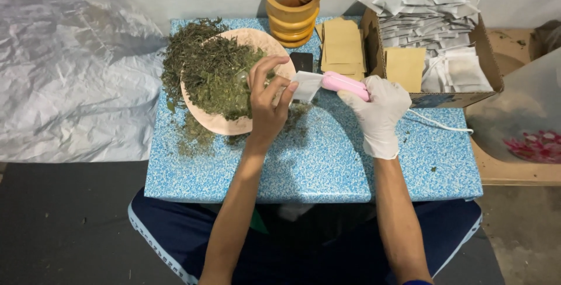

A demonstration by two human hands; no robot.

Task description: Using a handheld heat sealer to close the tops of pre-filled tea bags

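on the speckled blue table a small white paper sachet sits pinched in the bare left hand, at nine o'clock of the smooth pink sealer gripped by the gloved right hand; a loose pinch might spill crumbly dried herbs from the sachet.
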